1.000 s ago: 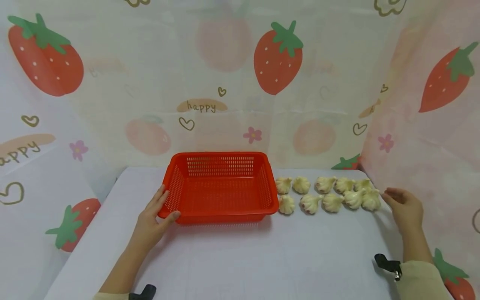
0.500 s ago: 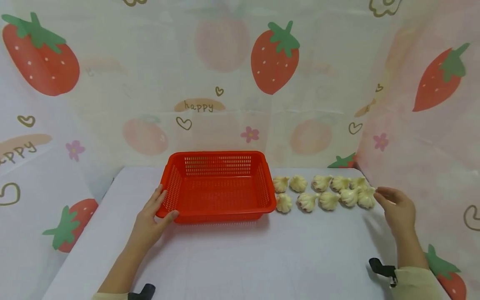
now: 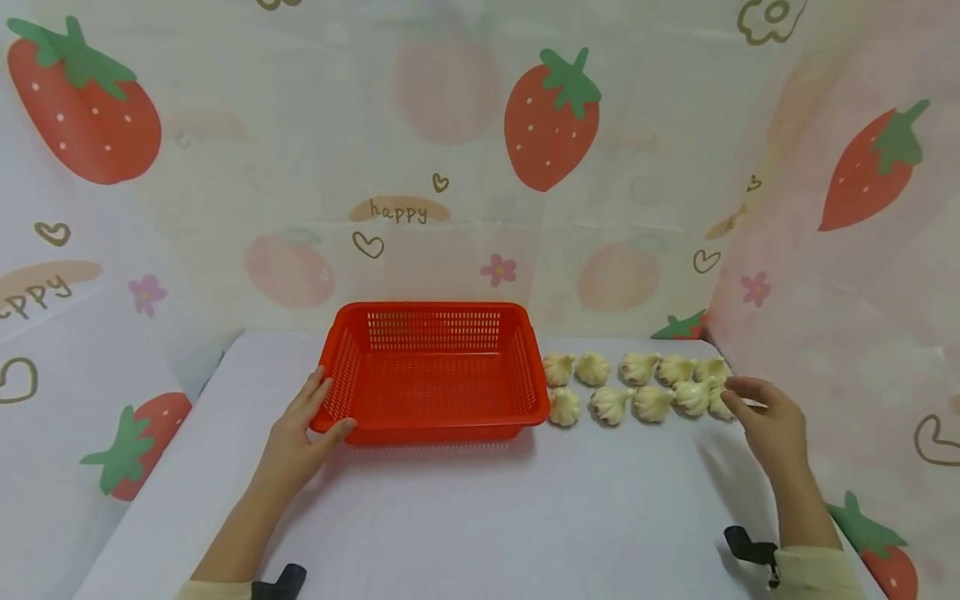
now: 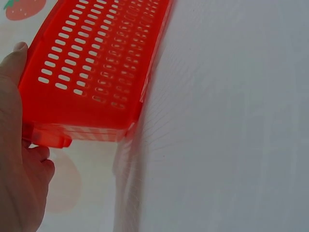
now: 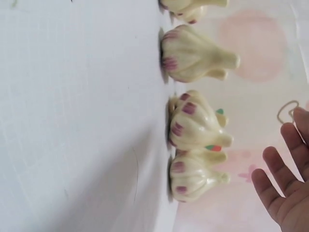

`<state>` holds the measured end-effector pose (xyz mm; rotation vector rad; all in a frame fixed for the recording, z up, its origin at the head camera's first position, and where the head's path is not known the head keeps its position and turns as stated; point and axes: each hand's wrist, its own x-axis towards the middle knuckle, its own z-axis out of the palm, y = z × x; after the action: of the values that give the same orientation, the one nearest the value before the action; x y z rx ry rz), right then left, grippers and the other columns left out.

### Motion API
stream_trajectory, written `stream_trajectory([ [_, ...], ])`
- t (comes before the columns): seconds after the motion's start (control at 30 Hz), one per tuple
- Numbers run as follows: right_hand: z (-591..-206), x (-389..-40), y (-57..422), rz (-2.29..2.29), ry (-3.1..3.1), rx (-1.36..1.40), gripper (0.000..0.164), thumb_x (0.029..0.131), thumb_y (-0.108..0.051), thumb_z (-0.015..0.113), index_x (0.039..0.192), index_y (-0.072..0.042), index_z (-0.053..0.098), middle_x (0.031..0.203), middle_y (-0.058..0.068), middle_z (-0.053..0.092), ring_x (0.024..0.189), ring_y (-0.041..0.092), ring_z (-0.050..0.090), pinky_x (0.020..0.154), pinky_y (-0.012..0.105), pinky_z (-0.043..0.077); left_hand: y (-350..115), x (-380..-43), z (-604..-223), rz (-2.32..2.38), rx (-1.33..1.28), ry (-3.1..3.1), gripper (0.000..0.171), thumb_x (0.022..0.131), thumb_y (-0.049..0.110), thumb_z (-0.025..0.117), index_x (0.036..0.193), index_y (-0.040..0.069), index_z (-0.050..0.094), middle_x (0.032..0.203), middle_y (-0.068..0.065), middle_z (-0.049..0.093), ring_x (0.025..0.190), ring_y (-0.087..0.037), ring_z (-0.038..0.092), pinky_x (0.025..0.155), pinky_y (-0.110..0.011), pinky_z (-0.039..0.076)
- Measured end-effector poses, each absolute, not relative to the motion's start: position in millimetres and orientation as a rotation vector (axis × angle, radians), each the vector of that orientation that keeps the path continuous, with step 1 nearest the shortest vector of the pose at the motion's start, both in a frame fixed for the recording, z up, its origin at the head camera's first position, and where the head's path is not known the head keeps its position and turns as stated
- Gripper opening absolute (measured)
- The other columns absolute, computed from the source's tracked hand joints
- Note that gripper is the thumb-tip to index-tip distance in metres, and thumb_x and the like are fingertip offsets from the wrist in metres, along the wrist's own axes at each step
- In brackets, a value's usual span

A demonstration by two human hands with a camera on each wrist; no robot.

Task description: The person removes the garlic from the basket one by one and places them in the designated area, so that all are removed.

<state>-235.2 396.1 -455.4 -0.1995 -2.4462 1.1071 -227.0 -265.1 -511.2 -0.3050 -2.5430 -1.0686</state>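
Observation:
A red plastic basket [image 3: 435,400] with slotted walls stands on the white table, nothing inside it. My left hand [image 3: 292,437] holds its left end, thumb at the front corner and fingers along the side. In the left wrist view the fingers [image 4: 41,162] curl under the rim. My right hand [image 3: 772,425] is at the far right end of two rows of garlic bulbs, its fingertips overlapping the rightmost bulb [image 3: 718,406] in the head view. The right wrist view shows its fingers extended, apart from the whitish, purple-marked bulbs [image 5: 195,121].
Several garlic bulbs [image 3: 609,405] line up between the basket's right side and my right hand. A strawberry-printed cloth [image 3: 465,167] hangs behind and on both sides. White cloth covers the table [image 3: 487,517]. Black wrist mounts [image 3: 750,546] sit at both sleeves.
My right hand has moved left, closer over the rightmost garlic bulbs. My left hand stays on the basket. The head view has shifted slightly.

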Motion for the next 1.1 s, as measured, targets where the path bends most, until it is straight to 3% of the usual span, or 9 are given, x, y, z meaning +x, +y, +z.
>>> stream_trajectory([
  [0.13, -452, -233, 386, 1.129, -2.439, -0.14, 0.038, 0.097, -0.031, 0.073, 0.123, -0.004, 0.07, 0.1, -0.032, 0.061, 0.079, -0.013, 0.06, 0.063, 0.011, 0.051, -266, -228, -512, -1.058, -0.304, -2.546, 0.086, 0.091, 0.043, 0.077, 0.158, 0.007, 0.037, 0.17, -0.004, 0.026, 0.155, -0.035, 0.028, 0.111, -0.064, 0.039],
  [0.27, -450, -233, 374, 1.032, -2.458, -0.076, 0.033, 0.098, -0.03, 0.072, 0.122, -0.007, 0.072, 0.113, -0.01, 0.069, 0.087, -0.008, 0.059, 0.067, 0.009, 0.05, -269, -229, -512, -1.039, -0.302, -2.553, 0.086, 0.091, 0.044, 0.077, 0.158, 0.008, 0.038, 0.169, -0.003, 0.027, 0.155, -0.034, 0.028, 0.112, -0.064, 0.039],
  [0.4, -450, -235, 364, 0.956, -2.493, 0.012, 0.033, 0.099, -0.032, 0.07, 0.124, -0.011, 0.072, 0.126, 0.011, 0.069, 0.1, 0.01, 0.061, 0.074, 0.008, 0.048, -271, -228, -512, -1.025, -0.298, -2.549, 0.087, 0.09, 0.044, 0.078, 0.158, 0.007, 0.039, 0.169, -0.004, 0.029, 0.154, -0.035, 0.03, 0.111, -0.064, 0.04],
  [0.53, -451, -234, 355, 0.953, -2.516, 0.093, 0.033, 0.099, -0.031, 0.07, 0.126, -0.01, 0.071, 0.129, 0.013, 0.068, 0.108, 0.028, 0.062, 0.078, 0.005, 0.046, -272, -229, -512, -1.0, -0.295, -2.536, 0.088, 0.087, 0.042, 0.081, 0.156, 0.004, 0.041, 0.167, -0.007, 0.032, 0.152, -0.037, 0.033, 0.109, -0.063, 0.041],
  [0.6, -452, -232, 351, 0.954, -2.512, 0.115, 0.031, 0.099, -0.028, 0.071, 0.125, -0.01, 0.071, 0.129, 0.013, 0.068, 0.107, 0.028, 0.062, 0.078, 0.003, 0.045, -272, -230, -512, -0.984, -0.29, -2.531, 0.09, 0.085, 0.043, 0.083, 0.155, 0.004, 0.042, 0.166, -0.008, 0.034, 0.151, -0.037, 0.035, 0.109, -0.062, 0.042],
  [0.77, -454, -229, 339, 0.939, -2.481, 0.174, 0.026, 0.096, -0.021, 0.075, 0.12, -0.012, 0.072, 0.124, 0.009, 0.07, 0.112, 0.005, 0.057, 0.085, 0.006, 0.045, -274, -228, -504, -0.941, -0.254, -2.512, 0.096, 0.08, 0.046, 0.086, 0.154, 0.002, 0.044, 0.162, -0.014, 0.041, 0.149, -0.038, 0.037, 0.108, -0.063, 0.043],
  [0.9, -459, -227, 328, 0.893, -2.459, 0.271, 0.027, 0.093, -0.016, 0.078, 0.119, -0.012, 0.073, 0.119, 0.007, 0.073, 0.11, -0.009, 0.053, 0.089, 0.015, 0.047, -280, -225, -497, -0.892, -0.239, -2.486, 0.087, 0.083, 0.042, 0.085, 0.151, 0.001, 0.049, 0.155, -0.02, 0.048, 0.145, -0.041, 0.042, 0.104, -0.065, 0.045],
  [1.1, -462, -224, 318, 0.78, -2.484, 0.344, 0.03, 0.09, -0.012, 0.08, 0.119, -0.01, 0.072, 0.118, 0.009, 0.073, 0.11, 0.018, 0.064, 0.091, 0.035, 0.052, -286, -214, -485, -0.888, -0.22, -2.534, 0.072, 0.093, 0.044, 0.075, 0.149, 0.005, 0.052, 0.152, -0.019, 0.053, 0.14, -0.043, 0.048, 0.102, -0.066, 0.048],
])
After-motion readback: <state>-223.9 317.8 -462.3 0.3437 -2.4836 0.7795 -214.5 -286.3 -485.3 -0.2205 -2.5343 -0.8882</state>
